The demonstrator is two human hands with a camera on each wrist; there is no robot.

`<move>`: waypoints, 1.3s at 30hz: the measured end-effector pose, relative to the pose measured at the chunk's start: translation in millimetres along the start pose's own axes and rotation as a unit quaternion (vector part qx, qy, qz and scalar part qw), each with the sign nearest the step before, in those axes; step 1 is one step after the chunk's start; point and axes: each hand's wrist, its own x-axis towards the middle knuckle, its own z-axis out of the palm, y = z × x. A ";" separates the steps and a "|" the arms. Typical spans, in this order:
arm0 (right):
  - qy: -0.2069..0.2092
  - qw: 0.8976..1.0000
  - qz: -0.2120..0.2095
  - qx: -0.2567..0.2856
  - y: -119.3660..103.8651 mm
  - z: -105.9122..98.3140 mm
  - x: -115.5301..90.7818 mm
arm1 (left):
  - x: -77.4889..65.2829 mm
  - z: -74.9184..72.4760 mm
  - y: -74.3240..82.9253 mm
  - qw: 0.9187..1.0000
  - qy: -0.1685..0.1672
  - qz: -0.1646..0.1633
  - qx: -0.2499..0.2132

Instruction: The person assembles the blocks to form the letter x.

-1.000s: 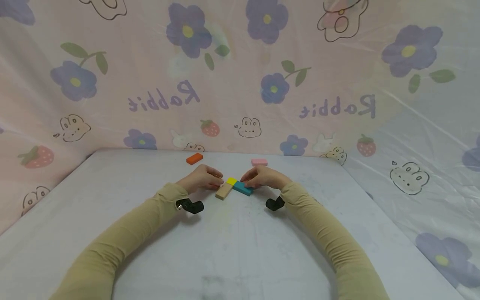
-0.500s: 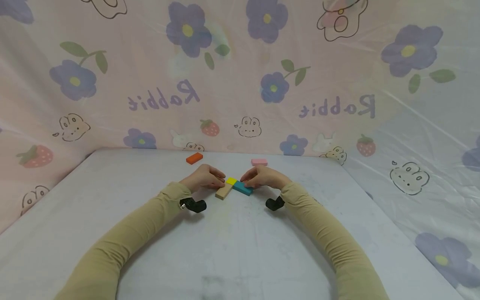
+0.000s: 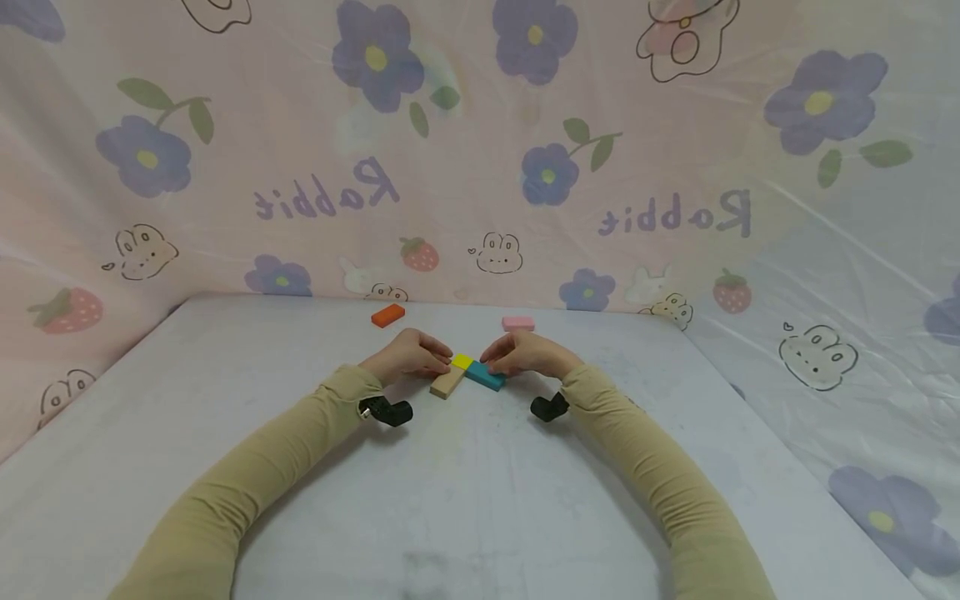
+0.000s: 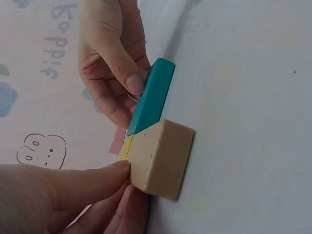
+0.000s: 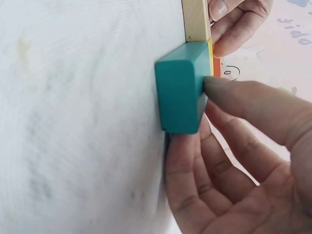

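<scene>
Three blocks lie together mid-table: a tan wooden block (image 3: 447,382), a teal block (image 3: 485,376) and a yellow block (image 3: 462,362) at their far ends. My left hand (image 3: 411,356) pinches the tan block, its thumb on the top face and its fingers by the outer side, as the left wrist view shows. On the other side my right hand (image 3: 531,355) holds the teal block (image 5: 178,95), thumb on its top and fingers curled beside it. Tan and teal meet at an angle, touching at a corner. Most of the yellow block is hidden in both wrist views.
An orange block (image 3: 387,315) lies at the back left of the white table (image 3: 465,500), and a pink block (image 3: 518,323) at the back right. A printed cloth (image 3: 450,167) hangs behind the table. Black wrist cameras (image 3: 392,411) stick out below the sleeves.
My left hand has moved slightly right, onto the tan block. The right hand and all the blocks look unmoved.
</scene>
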 end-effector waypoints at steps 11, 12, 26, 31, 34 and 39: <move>-0.001 1.000 0.003 -0.002 -0.7 -0.6 1.6 | 3.5 0.2 -0.4 1.000 0.003 0.003 -0.004; -0.001 1.000 0.004 -0.002 -0.9 -0.6 1.7 | 3.5 0.3 -0.3 1.000 0.002 0.003 -0.005; -0.014 1.000 0.010 0.013 -1.6 -1.5 3.0 | 1.1 2.5 -0.3 1.000 0.008 -0.004 -0.002; -0.016 1.000 -0.007 0.016 -7.4 -9.5 5.5 | 1.8 1.9 -1.5 1.000 0.007 -0.001 -0.004; -0.014 0.999 -0.027 0.022 -14.2 -18.8 6.7 | 1.6 1.0 -0.7 1.000 0.007 0.004 0.000; 0.008 0.997 -0.068 0.025 -26.6 -35.4 5.5 | 0.9 1.4 0.2 1.000 0.008 0.000 0.002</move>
